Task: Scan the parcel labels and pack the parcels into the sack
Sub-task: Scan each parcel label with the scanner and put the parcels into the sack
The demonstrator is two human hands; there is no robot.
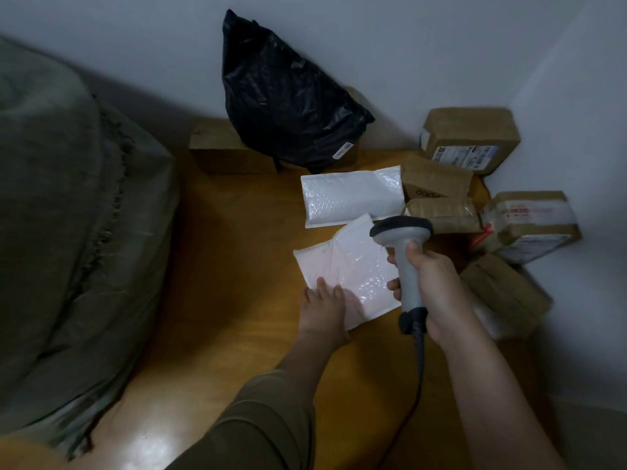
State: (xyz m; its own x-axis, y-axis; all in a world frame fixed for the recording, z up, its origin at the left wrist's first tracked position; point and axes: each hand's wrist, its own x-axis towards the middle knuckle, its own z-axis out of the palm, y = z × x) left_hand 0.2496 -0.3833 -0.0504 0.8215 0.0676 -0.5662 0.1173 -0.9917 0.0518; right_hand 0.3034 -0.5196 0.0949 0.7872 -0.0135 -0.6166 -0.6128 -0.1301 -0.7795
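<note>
- big grey-green sack (74, 232) fills the left side, lying on the wooden floor (230, 266), stitched seam running down it.
- brown carton (220, 147) against the wall at rear centre-left, w/ a black poly bag parcel (288, 106) leaning on it; small white label near the bag's lower edge.
- left hand (325, 307), olive sleeve behind it, fingers straight and flat, pressing the near edge of a white bubble mailer (349, 266) on the floor. no label visible on its upper face.
- second white bubble mailer (349, 198) lies just behind the first, corners overlapping or touching.
- right hand (431, 283) clamped round the handle of a grey barcode scanner (405, 252); head points down at the near mailer, faint reddish glow on that mailer. dark cable (419, 368) hangs from the handle base toward the viewer.
- right side: cluster of brown taped cartons (471, 137) in the corner, some w/ printed labels, stacked against each other; one (505, 293) sits just right of the right forearm.
</note>
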